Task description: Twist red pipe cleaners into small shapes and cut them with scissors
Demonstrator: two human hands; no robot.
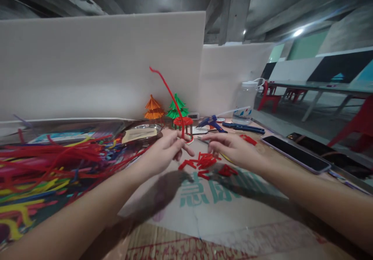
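Observation:
A long red pipe cleaner (170, 91) rises from my left hand (167, 149), bent at its top end. My left thumb and index finger close round its lower part. My right hand (230, 145) is curled to the right of it; a thin grey tip (202, 140) shows at its fingertips and a yellow strip (226, 158) below it, but what it grips is unclear. Between and below my hands lie several short red pipe cleaner pieces (206, 160). Just behind my left fingers stands a small red-topped piece (183, 121) on dark legs, partly hidden.
Orange (153, 108) and green (178, 108) tiered models stand against the white board. A blue glue gun (212, 123), blue-handled tool (243, 128), clear bottle (243, 103) and phone (295, 154) are at the right. Many coloured pipe cleaners (52, 167) and a metal dish (150, 129) lie left.

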